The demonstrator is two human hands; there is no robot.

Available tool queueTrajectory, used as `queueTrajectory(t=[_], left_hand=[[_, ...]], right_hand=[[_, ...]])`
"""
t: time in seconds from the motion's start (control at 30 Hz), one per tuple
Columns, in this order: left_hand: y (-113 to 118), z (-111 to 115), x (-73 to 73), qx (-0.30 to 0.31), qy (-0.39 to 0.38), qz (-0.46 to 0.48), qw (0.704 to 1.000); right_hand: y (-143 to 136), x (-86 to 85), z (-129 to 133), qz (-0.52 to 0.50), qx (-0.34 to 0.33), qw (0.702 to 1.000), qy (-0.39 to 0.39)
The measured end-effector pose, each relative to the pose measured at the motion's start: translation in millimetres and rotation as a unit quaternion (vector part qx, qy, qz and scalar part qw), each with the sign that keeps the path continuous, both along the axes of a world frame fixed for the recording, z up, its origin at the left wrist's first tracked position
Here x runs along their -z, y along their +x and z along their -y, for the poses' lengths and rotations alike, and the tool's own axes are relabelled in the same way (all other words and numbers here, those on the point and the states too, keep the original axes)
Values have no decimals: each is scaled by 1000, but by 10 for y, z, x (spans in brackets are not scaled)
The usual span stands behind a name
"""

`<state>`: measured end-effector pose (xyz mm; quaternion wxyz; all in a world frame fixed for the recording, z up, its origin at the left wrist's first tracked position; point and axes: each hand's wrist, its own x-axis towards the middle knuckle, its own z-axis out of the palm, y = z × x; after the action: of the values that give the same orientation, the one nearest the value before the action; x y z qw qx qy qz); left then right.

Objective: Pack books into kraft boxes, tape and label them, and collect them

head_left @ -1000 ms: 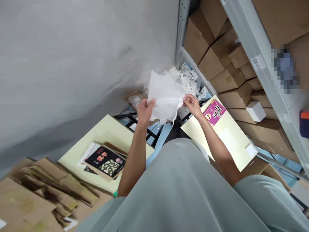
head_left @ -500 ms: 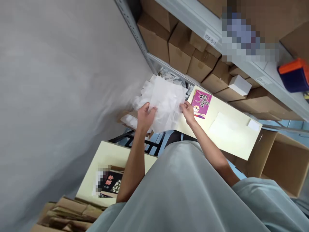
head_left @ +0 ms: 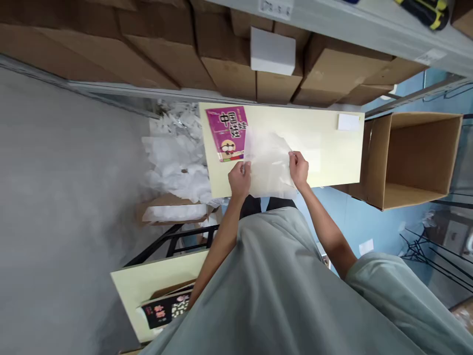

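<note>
A smooth grey wall (head_left: 66,162) fills the left side. Along the top runs one metal shelf (head_left: 343,24), with a packed row of brown cardboard boxes (head_left: 229,79) below its upper beam; they overlap too much to count exactly. Two pale yellow desks show: a long, flat, smooth desk (head_left: 332,153) in front of the person, and a second desk (head_left: 158,276) at lower left, partly hidden by the left arm. One open, square-sided cardboard box (head_left: 377,162) is beside the long desk's right end. A loose heap of crumpled white wrapping (head_left: 177,153) lies left of that desk.

One thin, see-through, wrinkled sheet (head_left: 268,162) is held out above the near part of the long desk; whether it touches the top, I cannot tell. Just behind its left edge is one flat, glossy purple book (head_left: 229,130). One black book (head_left: 164,310) lies on the second desk. One plain white box (head_left: 272,52) is against the brown boxes.

Both hands are bare. The left hand (head_left: 240,181) has its fingers curled, pinched closed on the sheet's left edge; the right hand (head_left: 299,170) pinches the right edge, thumb and forefinger together.
</note>
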<state>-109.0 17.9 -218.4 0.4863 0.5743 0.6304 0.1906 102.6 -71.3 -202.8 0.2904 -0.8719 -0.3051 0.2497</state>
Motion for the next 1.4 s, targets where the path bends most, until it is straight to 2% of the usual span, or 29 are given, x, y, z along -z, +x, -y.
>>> queueTrajectory(t=[0.13,0.27,0.4,0.57,0.67,0.73,0.8,0.9,0.97,1.07,1.17,1.27,1.33,1.4], left_hand=[[577,152,242,32,21,-47,998],[907,181,449,43,62,-118,990],[1040,162,635,25,55,-185,981],[975,81,796,-14,50,-228,972],[909,54,794,-12,53,-229,972],[934,85,749,-19,85,-214,973],[1047,162,701,5,128,-189,974],[1341,324,709,148,156,-132,968],[1532,422,793,245,148,-99,953],[1687,514,974,302,133,-84,940],[1710,539,1082,302,132,-80,941],[1643,484,1060,291,138,-70,944],[1500,378,1006,242,146,-76,956],[1239,211,948,151,156,-102,971]], right_hand=[[677,215,264,32,10,999,-24],[1114,464,221,53,-25,997,-42],[1297,711,-28,52,-83,992,-82],[1295,918,-347,18,-147,982,-119],[1280,894,-302,3,-160,980,-114],[1277,826,-134,38,-159,983,-83],[1275,764,93,98,-169,979,-61],[1295,778,391,152,-227,958,-90],[1334,865,507,159,-267,942,-123],[1409,1019,576,164,-296,929,-147],[1446,1063,587,167,-298,928,-147],[1370,927,530,164,-279,937,-130],[1216,772,409,154,-280,942,-99],[959,628,198,123,-315,940,-50]])
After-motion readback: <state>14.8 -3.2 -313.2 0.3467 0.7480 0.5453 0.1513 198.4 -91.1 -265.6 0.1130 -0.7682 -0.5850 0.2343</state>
